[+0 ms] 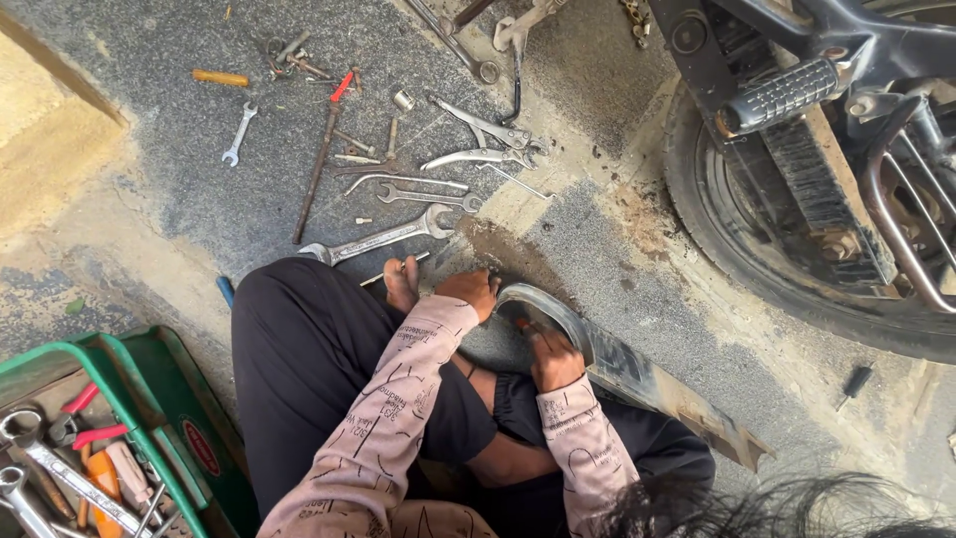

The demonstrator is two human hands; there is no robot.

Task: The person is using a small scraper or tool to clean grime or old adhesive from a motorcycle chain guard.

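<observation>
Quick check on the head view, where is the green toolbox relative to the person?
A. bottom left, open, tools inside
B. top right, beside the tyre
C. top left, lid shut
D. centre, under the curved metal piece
A: the green toolbox sits open at the bottom left of the view with spanners and red-handled pliers inside, beside the person's leg and away from the left hand and right hand on the curved mudguard.

Soft, even daylight fills the scene, with only faint shadows and no glare. Focus is sharp throughout. The wide lens bends the edges slightly.
</observation>
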